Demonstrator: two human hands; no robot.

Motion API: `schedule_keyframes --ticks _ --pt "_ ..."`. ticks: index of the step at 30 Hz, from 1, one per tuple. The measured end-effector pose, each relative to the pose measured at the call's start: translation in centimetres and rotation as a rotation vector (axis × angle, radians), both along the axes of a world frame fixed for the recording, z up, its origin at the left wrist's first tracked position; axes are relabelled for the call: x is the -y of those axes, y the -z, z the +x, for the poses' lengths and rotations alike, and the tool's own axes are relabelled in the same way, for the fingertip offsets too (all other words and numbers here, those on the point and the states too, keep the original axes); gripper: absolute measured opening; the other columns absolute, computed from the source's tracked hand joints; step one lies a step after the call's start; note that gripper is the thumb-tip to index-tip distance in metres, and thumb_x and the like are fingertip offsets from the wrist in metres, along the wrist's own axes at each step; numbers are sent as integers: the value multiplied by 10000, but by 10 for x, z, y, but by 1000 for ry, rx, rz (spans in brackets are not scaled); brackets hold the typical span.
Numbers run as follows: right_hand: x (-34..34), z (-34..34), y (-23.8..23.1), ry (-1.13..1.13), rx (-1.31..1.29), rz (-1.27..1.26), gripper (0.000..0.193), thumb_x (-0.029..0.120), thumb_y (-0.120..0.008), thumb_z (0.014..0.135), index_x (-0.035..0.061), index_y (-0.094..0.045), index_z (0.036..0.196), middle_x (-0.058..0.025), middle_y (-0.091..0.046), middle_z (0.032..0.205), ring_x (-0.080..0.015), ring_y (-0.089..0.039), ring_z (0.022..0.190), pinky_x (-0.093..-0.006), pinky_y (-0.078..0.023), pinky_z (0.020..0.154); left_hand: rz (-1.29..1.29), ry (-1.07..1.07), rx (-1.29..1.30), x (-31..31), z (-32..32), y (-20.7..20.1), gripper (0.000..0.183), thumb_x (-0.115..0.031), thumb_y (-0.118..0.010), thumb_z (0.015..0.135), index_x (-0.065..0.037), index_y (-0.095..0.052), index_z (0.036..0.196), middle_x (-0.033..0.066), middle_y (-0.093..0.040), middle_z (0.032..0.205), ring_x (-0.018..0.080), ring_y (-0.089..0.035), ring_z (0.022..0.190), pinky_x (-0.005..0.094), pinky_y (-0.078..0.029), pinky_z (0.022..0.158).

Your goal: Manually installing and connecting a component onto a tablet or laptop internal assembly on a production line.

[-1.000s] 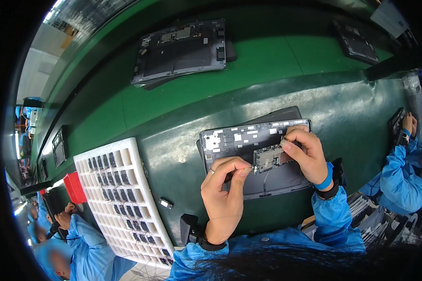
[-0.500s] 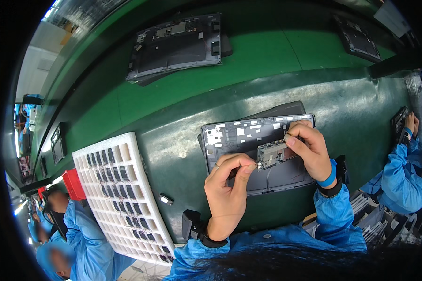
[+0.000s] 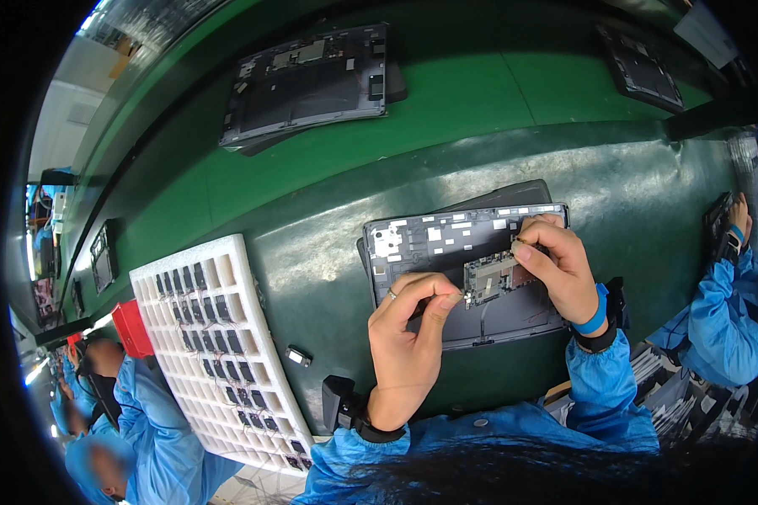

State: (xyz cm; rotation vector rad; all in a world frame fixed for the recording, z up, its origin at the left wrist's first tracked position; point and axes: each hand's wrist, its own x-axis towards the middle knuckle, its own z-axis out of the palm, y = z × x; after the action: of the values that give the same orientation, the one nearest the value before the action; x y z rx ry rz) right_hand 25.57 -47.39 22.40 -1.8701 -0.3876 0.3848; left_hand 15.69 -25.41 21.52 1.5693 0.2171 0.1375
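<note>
A small circuit board [image 3: 490, 279] with a silvery shield is held up over a dark grey device housing [image 3: 434, 332]. My right hand [image 3: 556, 268] pinches the board's right end between thumb and fingers. At its left end, my left hand [image 3: 414, 337] has thumb and forefinger closed on the corner of the board or a tiny part there; the fingertips hide which. White and silver pads dot the housing's far edge. Beneath the housing, a second dark panel [image 3: 514, 195] sticks out at an angle.
To the left lies a white foam tray [image 3: 248, 278] with several small black modules in its slots. One small black-and-silver part [image 3: 297, 357] rests beside it. Beyond, another open housing [image 3: 307, 93] sits on the green belt [image 3: 455, 101]. Co-workers in blue flank both sides; a red box [image 3: 132, 330] stands left.
The open housing on the green belt has shifted slightly left. Both my hands keep their hold, with almost no movement.
</note>
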Motion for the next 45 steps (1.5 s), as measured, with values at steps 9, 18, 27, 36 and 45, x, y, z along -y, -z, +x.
schedule_keyframes --ticks 9,18,27,36,45 --pt "0 0 1 14 7 -27 219 231 -685 1046 44 -701 933 -29 -685 788 -165 -596 804 -360 -363 956 149 -45 36 2 4 -9 44 16 -740 996 41 -718 1024 88 -723 1006 161 -675 912 283 -538 845" --pt "2 1 1 0 11 -51 228 236 -683 1047 34 -705 945 -38 -683 797 -178 -599 818 -362 -366 968 243 -76 103 4 4 -9 37 25 -749 979 26 -728 1009 90 -731 989 176 -692 886 290 -545 822" --pt "2 1 2 3 4 -42 231 233 -681 1047 27 -702 945 -44 -682 810 -180 -603 808 -362 -374 965 370 -78 149 2 4 -9 48 48 -746 966 28 -725 1004 100 -730 972 192 -692 866 301 -548 810" --pt "1 1 4 4 0 -45 232 246 -677 1055 43 -702 945 -31 -689 790 -173 -614 809 -364 -364 984 412 -82 181 2 4 -7 80 83 -742 949 23 -723 998 102 -728 963 201 -694 857 308 -553 799" --pt "1 2 2 -9 37 -46 220 247 -677 1053 56 -703 948 -24 -681 790 -174 -606 809 -371 -355 968 419 -58 180 0 6 -9 97 97 -746 935 20 -722 987 100 -729 960 204 -693 859 309 -551 801"
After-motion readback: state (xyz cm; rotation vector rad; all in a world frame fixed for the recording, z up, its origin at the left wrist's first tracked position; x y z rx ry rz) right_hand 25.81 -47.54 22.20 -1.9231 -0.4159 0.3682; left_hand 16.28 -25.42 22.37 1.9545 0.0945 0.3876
